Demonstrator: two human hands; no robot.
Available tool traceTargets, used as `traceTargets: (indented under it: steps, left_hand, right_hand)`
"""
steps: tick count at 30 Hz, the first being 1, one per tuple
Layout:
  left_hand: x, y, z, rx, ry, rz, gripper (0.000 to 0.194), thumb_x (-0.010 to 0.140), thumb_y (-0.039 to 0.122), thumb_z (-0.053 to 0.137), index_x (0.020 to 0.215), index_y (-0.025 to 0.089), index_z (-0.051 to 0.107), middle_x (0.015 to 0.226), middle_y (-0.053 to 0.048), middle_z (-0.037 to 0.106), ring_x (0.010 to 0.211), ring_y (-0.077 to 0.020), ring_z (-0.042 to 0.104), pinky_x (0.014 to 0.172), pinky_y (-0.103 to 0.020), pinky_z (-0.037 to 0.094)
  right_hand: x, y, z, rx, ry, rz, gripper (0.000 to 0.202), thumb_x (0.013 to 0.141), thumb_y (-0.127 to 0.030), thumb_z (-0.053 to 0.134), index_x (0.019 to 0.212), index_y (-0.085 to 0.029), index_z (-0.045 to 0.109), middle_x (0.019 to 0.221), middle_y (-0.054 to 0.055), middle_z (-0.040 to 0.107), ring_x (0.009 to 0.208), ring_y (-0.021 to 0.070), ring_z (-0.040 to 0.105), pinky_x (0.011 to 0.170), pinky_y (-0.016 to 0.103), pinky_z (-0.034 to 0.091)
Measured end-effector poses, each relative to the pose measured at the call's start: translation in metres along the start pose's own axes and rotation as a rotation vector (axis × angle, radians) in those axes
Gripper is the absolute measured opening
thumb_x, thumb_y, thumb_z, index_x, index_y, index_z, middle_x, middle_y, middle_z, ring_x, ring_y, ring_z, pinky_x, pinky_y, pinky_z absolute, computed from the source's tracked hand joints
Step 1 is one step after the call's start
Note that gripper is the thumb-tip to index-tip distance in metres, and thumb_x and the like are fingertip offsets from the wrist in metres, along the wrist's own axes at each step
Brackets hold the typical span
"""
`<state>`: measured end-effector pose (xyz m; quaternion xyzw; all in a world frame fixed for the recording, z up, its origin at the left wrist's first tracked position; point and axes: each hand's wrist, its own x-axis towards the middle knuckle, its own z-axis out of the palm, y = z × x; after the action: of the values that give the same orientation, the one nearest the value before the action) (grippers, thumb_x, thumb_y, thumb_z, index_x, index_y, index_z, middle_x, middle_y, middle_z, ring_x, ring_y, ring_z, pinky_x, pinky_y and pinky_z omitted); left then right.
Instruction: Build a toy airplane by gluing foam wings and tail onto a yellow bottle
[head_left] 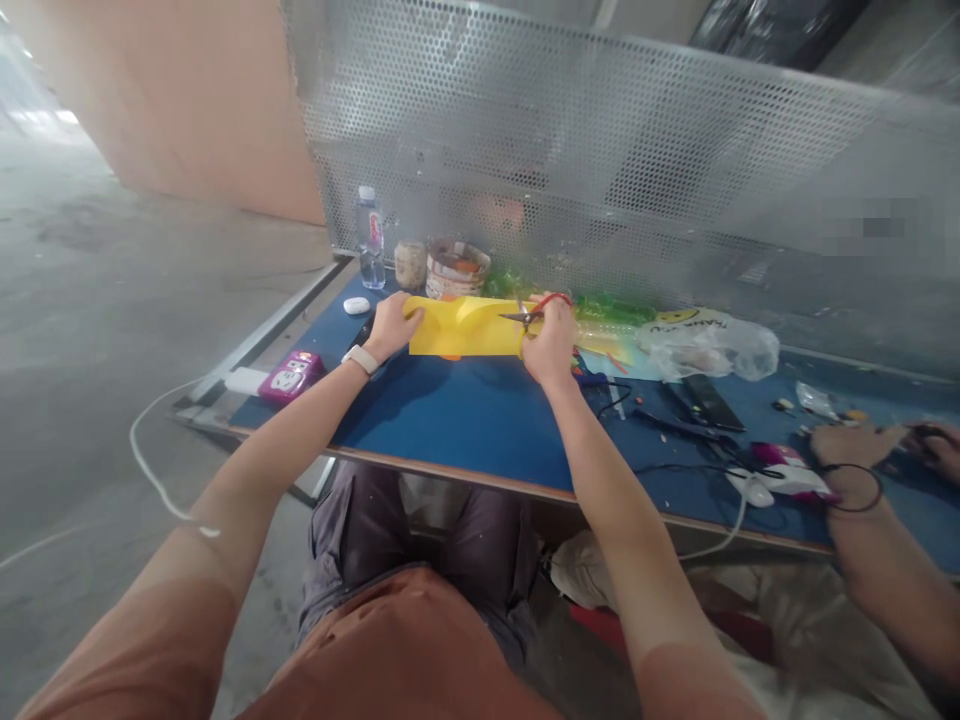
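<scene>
Head view: left hand (391, 328) pinches the left end of a thin, smooth yellow sheet (461, 335); right hand (553, 343) grasps red-handled metal scissors (528, 318) at its right end. Sheet's over the blue tabletop (450, 425), room toward the straight front edge; round tub (448, 282) and perforated metal panel (562, 150) bound the back.

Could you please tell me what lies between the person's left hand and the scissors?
In the head view, the yellow sheet spans the stretch from the left hand, which grips its end, to the scissors in the right hand.
</scene>
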<state>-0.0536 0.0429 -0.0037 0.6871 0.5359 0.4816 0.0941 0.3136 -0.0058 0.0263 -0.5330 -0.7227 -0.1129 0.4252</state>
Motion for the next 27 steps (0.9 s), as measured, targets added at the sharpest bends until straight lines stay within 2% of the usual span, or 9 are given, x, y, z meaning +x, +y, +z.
traceTargets:
  steps: [2,4,6,11,16,19,21,24,27]
  left_hand:
    - [-0.001,0.001,0.001,0.018,-0.023,-0.003,0.031,0.101,0.032,0.08,0.087,0.03,0.052,0.096,-0.009,0.073,0.099,-0.0317,0.072,0.106,-0.048,0.064]
    - [-0.002,0.002,0.001,0.038,-0.04,-0.005,0.027,0.104,0.03,0.078,0.09,0.029,0.055,0.101,-0.011,0.077,0.103,-0.0335,0.075,0.107,-0.048,0.064]
    - [-0.002,0.003,0.0,0.068,-0.055,0.007,0.023,0.106,0.03,0.078,0.092,0.029,0.059,0.104,-0.013,0.08,0.106,-0.0354,0.078,0.108,-0.05,0.065]
    - [-0.003,0.007,-0.008,0.192,-0.146,0.168,0.021,0.116,0.026,0.067,0.096,0.027,0.068,0.125,-0.02,0.086,0.117,-0.0393,0.084,0.11,-0.053,0.066]
    - [-0.003,0.015,-0.016,0.287,-0.205,0.228,0.023,0.122,0.023,0.065,0.107,0.023,0.082,0.137,-0.022,0.09,0.133,-0.0443,0.084,0.114,-0.058,0.063]
    - [-0.004,0.018,-0.017,0.28,-0.208,0.226,0.024,0.122,0.023,0.067,0.106,0.023,0.085,0.137,-0.02,0.091,0.133,-0.0435,0.083,0.113,-0.058,0.061]
    - [-0.004,0.02,-0.016,0.266,-0.207,0.207,0.024,0.121,0.022,0.069,0.103,0.024,0.085,0.135,-0.019,0.091,0.131,-0.0422,0.082,0.111,-0.057,0.061]
    - [-0.005,0.02,-0.016,0.272,-0.19,0.177,0.024,0.121,0.021,0.069,0.106,0.023,0.087,0.138,-0.02,0.09,0.134,-0.0436,0.081,0.113,-0.06,0.062]
    - [-0.006,0.019,-0.016,0.272,-0.087,0.155,0.023,0.12,0.024,0.071,0.106,0.021,0.089,0.152,-0.024,0.086,0.144,-0.0483,0.076,0.12,-0.067,0.063]
  right_hand:
    - [-0.001,0.007,0.002,0.007,-0.013,0.09,0.03,0.105,-0.018,0.068,0.134,-0.022,0.076,0.134,0.025,0.085,0.146,0.0504,0.078,0.136,0.078,0.062]
    - [0.0,0.009,0.002,0.021,-0.017,0.161,0.023,0.106,-0.018,0.066,0.126,-0.023,0.075,0.126,0.024,0.084,0.136,0.0495,0.08,0.13,0.076,0.065]
    - [0.003,0.008,0.003,0.045,-0.033,0.157,0.027,0.105,-0.017,0.066,0.129,-0.022,0.076,0.136,0.027,0.085,0.143,0.0493,0.079,0.132,0.073,0.064]
    - [0.031,0.005,0.013,0.049,-0.176,-0.01,0.066,0.087,-0.009,0.072,0.153,-0.018,0.078,0.172,0.03,0.08,0.168,0.047,0.07,0.147,0.07,0.056]
    - [0.081,0.002,0.027,0.084,-0.289,-0.072,0.061,0.084,-0.008,0.075,0.144,-0.016,0.082,0.176,0.031,0.08,0.172,0.0458,0.07,0.15,0.067,0.052]
    - [0.106,-0.002,0.029,0.114,-0.426,-0.026,0.035,0.087,-0.008,0.078,0.121,-0.018,0.081,0.144,0.027,0.092,0.138,0.0413,0.085,0.13,0.054,0.064]
    - [0.12,-0.004,0.029,0.142,-0.459,0.037,0.022,0.089,-0.009,0.083,0.106,-0.021,0.077,0.115,0.016,0.093,0.112,0.0328,0.083,0.112,0.043,0.064]
    - [0.138,-0.008,0.031,0.257,-0.414,0.171,0.028,0.085,-0.007,0.09,0.087,-0.024,0.068,0.085,-0.001,0.077,0.09,0.0211,0.07,0.094,0.033,0.057]
    - [0.16,-0.011,0.037,0.468,-0.263,0.4,0.032,0.086,-0.002,0.085,0.08,-0.024,0.064,0.077,-0.005,0.066,0.079,0.0154,0.062,0.083,0.028,0.056]
